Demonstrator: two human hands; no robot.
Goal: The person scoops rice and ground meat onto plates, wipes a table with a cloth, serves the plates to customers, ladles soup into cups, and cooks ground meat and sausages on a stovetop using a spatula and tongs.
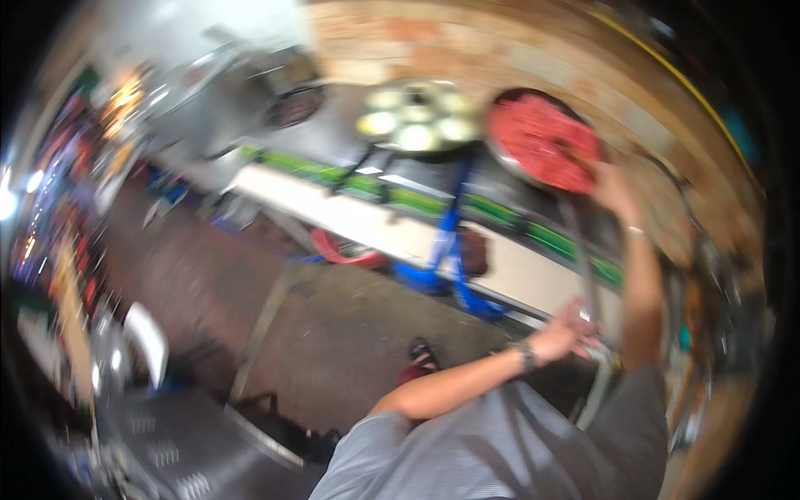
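Note:
A round pan with a long metal handle holds a heap of red, shredded or mashed food. My right hand is at the pan's right edge, shut on a brown stirring utensil whose far end is in the food. My left hand is by the near end of the handle; blur hides whether its fingers grip it. Left of this pan sits a dark round pan with several pale, rounded pieces. Both pans rest on a stove with a green-striped front.
A large metal pot stands at the stove's far left. Blue straps or hoses hang over the pale front ledge. A brick wall rises behind. At lower left is a dark metal cabinet.

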